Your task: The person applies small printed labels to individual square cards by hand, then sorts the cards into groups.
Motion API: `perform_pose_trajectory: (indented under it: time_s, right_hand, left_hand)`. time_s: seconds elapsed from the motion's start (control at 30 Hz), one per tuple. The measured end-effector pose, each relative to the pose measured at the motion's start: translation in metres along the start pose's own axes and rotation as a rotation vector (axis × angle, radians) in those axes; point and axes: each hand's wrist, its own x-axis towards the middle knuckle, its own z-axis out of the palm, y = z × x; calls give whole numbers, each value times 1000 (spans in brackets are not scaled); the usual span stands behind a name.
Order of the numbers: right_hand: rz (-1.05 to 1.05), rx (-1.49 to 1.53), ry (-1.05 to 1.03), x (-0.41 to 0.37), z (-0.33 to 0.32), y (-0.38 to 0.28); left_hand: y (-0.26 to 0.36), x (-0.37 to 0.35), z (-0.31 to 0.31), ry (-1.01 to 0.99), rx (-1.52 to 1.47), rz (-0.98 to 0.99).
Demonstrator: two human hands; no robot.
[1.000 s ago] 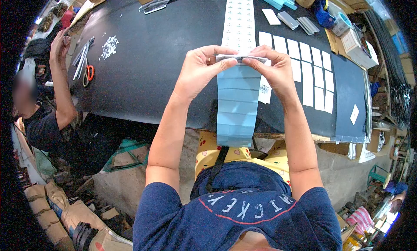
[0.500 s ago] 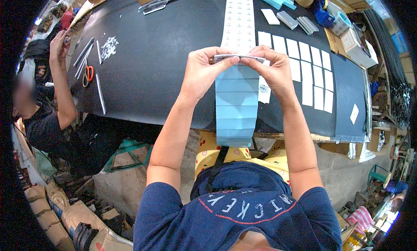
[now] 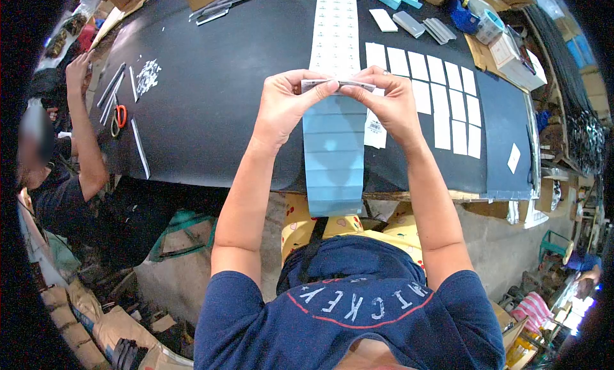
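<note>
My left hand [image 3: 285, 106] and my right hand [image 3: 390, 104] pinch the two ends of a folded strip of label sheet [image 3: 337, 85], thumbs nearest me and almost touching. Beyond the fingers runs the white printed part of the sheet [image 3: 335, 31], away over the black table [image 3: 211, 95]. The pale blue backing [image 3: 334, 156], creased crosswise, hangs over the near table edge towards my lap. A white card with a barcode [image 3: 375, 130] lies just right of the backing, partly under my right wrist.
Rows of white cards [image 3: 441, 124] lie at the right, with small card stacks [image 3: 408, 23] behind. Orange-handled scissors [image 3: 119, 117], thin strips [image 3: 140, 149] and paper scraps [image 3: 149, 76] are at the left. A person [image 3: 57, 159] sits at the far left. Boxes [image 3: 511, 58] stand back right.
The whole view has shifted, so the table, sheet and hands appear slightly further left. Both hands still pinch the folded strip; their grip looks nearly the same.
</note>
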Motion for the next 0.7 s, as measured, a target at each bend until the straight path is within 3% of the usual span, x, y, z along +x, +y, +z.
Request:
perform_pose_trajectory:
  time_s: [0.2, 0.4, 0.7]
  right_hand:
    - [-55, 18, 33, 0, 1, 1]
    - [-228, -284, 98, -4, -16, -30]
    - [-355, -489, -31, -3, -21, -31]
  left_hand:
    - [-2, -1, 5, 3, -91, 6]
    - [3, -3, 6, 28, -34, -14]
    - [6, -2, 17, -67, -50, 30]
